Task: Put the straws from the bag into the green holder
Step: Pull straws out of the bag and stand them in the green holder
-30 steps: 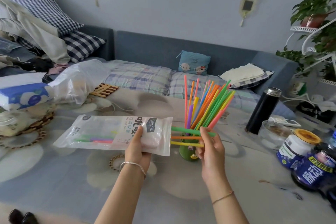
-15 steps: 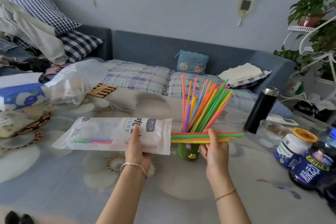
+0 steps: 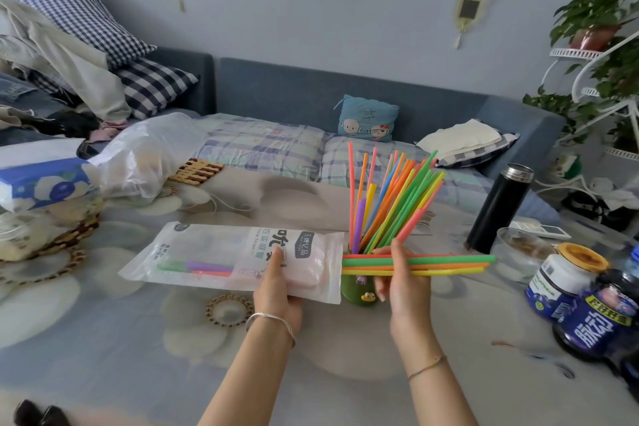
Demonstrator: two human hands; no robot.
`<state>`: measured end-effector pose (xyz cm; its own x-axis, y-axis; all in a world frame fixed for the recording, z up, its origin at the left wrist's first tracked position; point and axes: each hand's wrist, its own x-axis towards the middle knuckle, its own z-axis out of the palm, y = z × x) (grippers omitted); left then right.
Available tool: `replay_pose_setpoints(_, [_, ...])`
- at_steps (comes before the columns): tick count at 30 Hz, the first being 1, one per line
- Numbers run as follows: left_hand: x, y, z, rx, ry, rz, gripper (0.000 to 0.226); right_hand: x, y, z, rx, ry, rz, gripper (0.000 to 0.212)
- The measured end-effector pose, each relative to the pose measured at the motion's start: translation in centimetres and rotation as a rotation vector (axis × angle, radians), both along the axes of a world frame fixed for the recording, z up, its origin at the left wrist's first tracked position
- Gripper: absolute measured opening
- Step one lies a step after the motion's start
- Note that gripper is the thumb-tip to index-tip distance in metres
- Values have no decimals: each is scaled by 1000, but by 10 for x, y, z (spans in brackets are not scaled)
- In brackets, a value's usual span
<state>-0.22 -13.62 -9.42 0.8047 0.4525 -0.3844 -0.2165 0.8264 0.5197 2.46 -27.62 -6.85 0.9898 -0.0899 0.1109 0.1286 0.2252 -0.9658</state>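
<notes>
The left hand [image 3: 276,290] grips a clear printed plastic bag [image 3: 221,252] near its mouth, level above the table [image 3: 103,339]. The right hand [image 3: 401,284] pinches a bundle of coloured plastic straws [image 3: 446,264] reaching sideways from that mouth, in front of the straw-filled round green holder [image 3: 356,290].

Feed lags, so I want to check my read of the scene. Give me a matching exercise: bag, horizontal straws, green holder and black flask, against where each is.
1 bag
2 horizontal straws
3 green holder
4 black flask

A standing at the right of the table
B in the right hand
C in the left hand
D holding fanned straws

Pairs: 1-C, 2-B, 3-D, 4-A
</notes>
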Motion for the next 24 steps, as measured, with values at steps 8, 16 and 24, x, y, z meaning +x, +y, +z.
replay_pose_setpoints(8, [2, -14, -2, -18, 39, -32, 47, -2, 11, -5, -70, -23, 76, 31])
replay_pose_setpoints(16, [0, 4, 3, -66, 38, 39, 46, 17, -36, 28, -111, -135, -109, 42])
replay_pose_setpoints(24, [-3, 18, 6, -111, 13, 71, 43, 48, -43, 63, -484, -392, -91, 40])
